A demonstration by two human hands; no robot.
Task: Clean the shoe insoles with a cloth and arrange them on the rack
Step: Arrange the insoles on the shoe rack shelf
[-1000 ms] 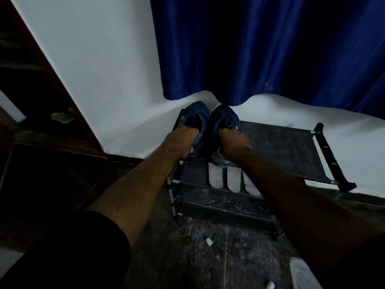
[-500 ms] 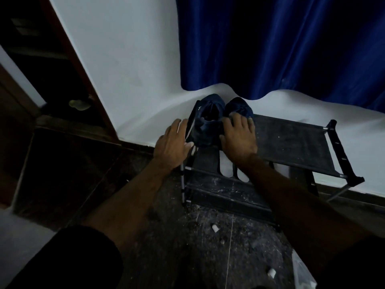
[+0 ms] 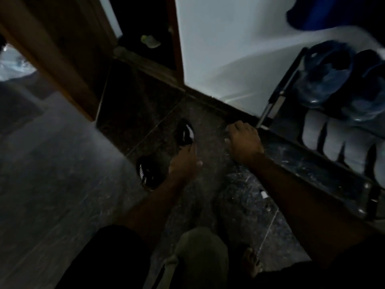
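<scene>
On the dark speckled floor [image 3: 208,126], left of the shoe rack [image 3: 325,163], two black sandals lie near each other. The left hand [image 3: 183,161] reaches down between them, its fingers at the near end of the farther sandal [image 3: 186,133]; blur and low light hide whether it grips the sandal or only touches it. The nearer sandal [image 3: 146,172] lies just left of the left wrist. The right hand [image 3: 243,140] hovers with fingers loosely curled and holding nothing, just beside the rack's left front corner, close to the foot of a metal post [image 3: 270,107]. On the rack's upper tier a pair of blue shoes [image 3: 325,80] stands side by side against the white wall [image 3: 229,49]. Below them, on the lower tier, pale insoles [image 3: 335,136] lie in a row, parallel, with narrow gaps between them. A wooden door frame [image 3: 62,59] stands at the left; a blue curtain [image 3: 333,11] hangs at the upper right.
</scene>
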